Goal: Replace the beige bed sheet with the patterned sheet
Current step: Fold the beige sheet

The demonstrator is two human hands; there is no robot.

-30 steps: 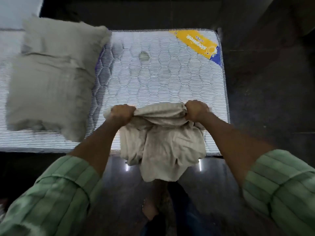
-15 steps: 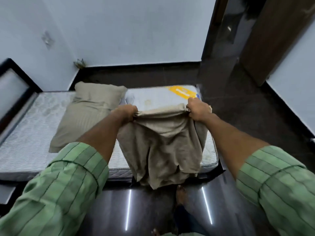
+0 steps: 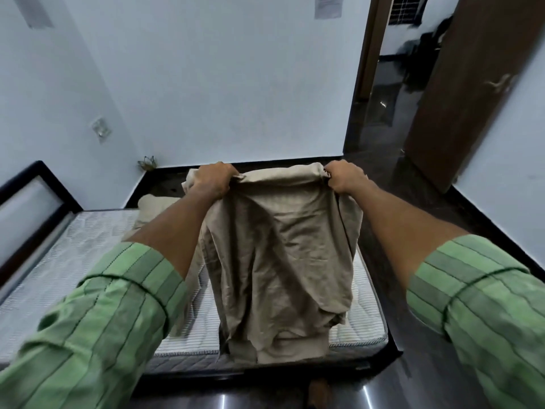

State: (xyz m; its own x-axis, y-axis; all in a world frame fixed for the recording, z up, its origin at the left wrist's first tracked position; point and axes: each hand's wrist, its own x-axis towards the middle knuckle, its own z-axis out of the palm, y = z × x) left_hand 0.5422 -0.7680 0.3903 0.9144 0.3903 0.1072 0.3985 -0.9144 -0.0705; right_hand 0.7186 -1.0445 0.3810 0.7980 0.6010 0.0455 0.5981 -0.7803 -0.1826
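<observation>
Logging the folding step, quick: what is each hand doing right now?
Left hand: closed, gripping the top edge of the beige sheet.
Right hand: closed, gripping the same edge.

One head-worn camera looks forward and down over the mattress [image 3: 73,261].

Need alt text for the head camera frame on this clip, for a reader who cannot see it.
A person's left hand and right hand each grip the top edge of a folded beige bed sheet, holding it up so it hangs over a bare quilted mattress. A beige pillow lies partly hidden behind the left arm; an open dark door stands at right.
</observation>
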